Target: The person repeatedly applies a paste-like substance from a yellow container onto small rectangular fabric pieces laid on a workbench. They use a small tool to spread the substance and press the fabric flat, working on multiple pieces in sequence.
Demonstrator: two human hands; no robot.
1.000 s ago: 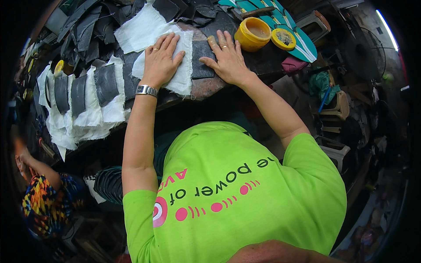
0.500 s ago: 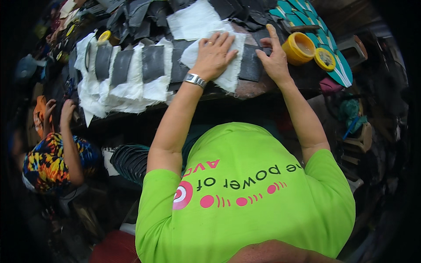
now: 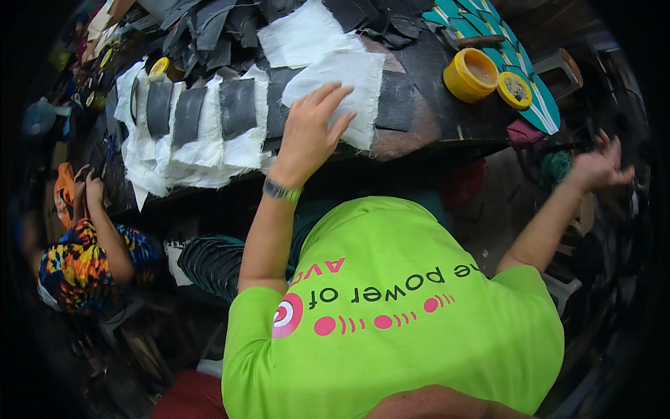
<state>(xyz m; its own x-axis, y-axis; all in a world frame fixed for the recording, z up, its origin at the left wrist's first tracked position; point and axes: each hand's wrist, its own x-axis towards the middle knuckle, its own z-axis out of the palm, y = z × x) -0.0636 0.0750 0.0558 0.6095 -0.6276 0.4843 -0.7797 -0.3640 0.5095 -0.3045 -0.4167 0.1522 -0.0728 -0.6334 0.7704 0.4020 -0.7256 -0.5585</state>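
Observation:
My left hand point(image 3: 313, 133), with a watch at the wrist, hovers at or just over a white cloth piece point(image 3: 356, 80); its fingers are stretched and nothing is in them. Whether the fingertips touch the cloth I cannot tell. That cloth lies between dark grey rectangular pieces, one of them point(image 3: 396, 101) at its right side. My right hand point(image 3: 599, 164) is out past the table's right end, fingers spread and holding nothing. To the left, more dark pieces point(image 3: 238, 108) lie in a row on frayed white cloth strips point(image 3: 209, 155).
A yellow tub point(image 3: 466, 78) of pale paste stands at the right, its lid point(image 3: 514, 90) beside it. Green strapped pieces point(image 3: 537, 112) line the table's right end. Dark scraps point(image 3: 209, 31) are heaped at the back. Another person point(image 3: 91, 251) is at far left.
My right hand has left the dark piece and swung right, off the table. My left hand has lifted from its flat press on the white cloth and drawn back slightly left.

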